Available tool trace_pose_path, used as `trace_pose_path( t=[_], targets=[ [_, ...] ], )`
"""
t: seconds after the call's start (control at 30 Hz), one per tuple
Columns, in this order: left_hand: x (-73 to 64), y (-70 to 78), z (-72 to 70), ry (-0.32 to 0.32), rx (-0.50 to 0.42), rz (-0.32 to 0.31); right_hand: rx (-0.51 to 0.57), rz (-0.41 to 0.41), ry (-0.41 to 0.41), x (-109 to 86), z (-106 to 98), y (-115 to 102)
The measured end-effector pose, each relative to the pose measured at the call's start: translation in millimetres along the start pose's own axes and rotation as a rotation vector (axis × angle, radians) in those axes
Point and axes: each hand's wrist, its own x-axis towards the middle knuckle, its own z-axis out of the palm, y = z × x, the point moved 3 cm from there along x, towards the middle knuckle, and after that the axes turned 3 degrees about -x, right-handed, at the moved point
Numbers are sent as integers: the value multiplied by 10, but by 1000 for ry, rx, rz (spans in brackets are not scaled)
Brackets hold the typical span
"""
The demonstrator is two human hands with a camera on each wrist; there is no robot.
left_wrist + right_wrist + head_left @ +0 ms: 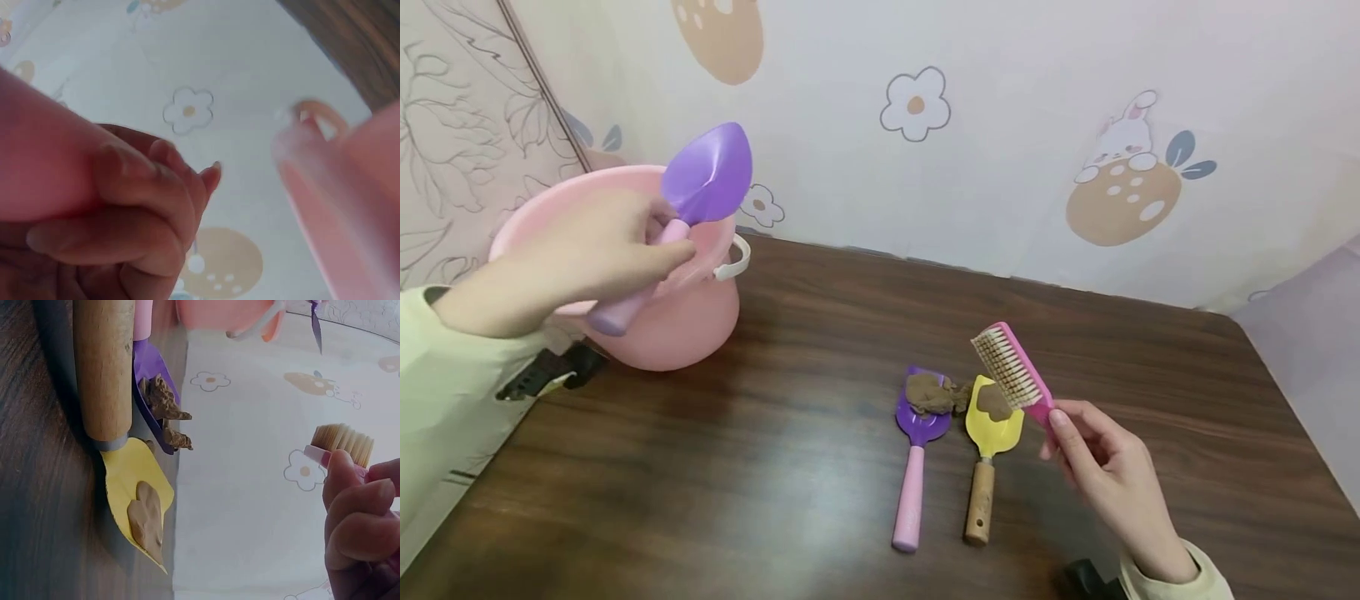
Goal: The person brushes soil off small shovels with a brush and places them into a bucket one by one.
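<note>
Over the pink bucket [677, 325] at the left, my left hand [587, 242] grips the pink handle of a purple toy shovel [711, 171], its blade pointing up. My right hand [1112, 475] pinches a pink-handled brush [1011, 367] above the table, with its pale bristles facing left. Below the brush lies a yellow shovel [996, 429] with a wooden handle and a brown lump [995, 402] on its blade. Beside it on the left rests a second purple shovel [923, 425] with a pink handle, carrying a brown clay-like clump [928, 393] that spreads toward the yellow blade.
The dark wooden table [760, 467] runs back to a wall [1000, 167] papered with flowers and a rabbit. On the bucket's right side a white handle joint [733, 258] sticks out.
</note>
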Motion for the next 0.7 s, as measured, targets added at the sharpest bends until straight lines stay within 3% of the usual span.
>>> trace_pose_path(
  t=[0.1,0.3,0.7],
  targets=[
    [83,-85,-140,-12,157,9,-3,-5,-1,-17,1,8],
    [275,-327,-330,-108,283,-21,-12,6,5,-39,-12,37],
    [341,-574,-449,-270,362,-47,-5,10,9,-35,-40,53]
  ],
)
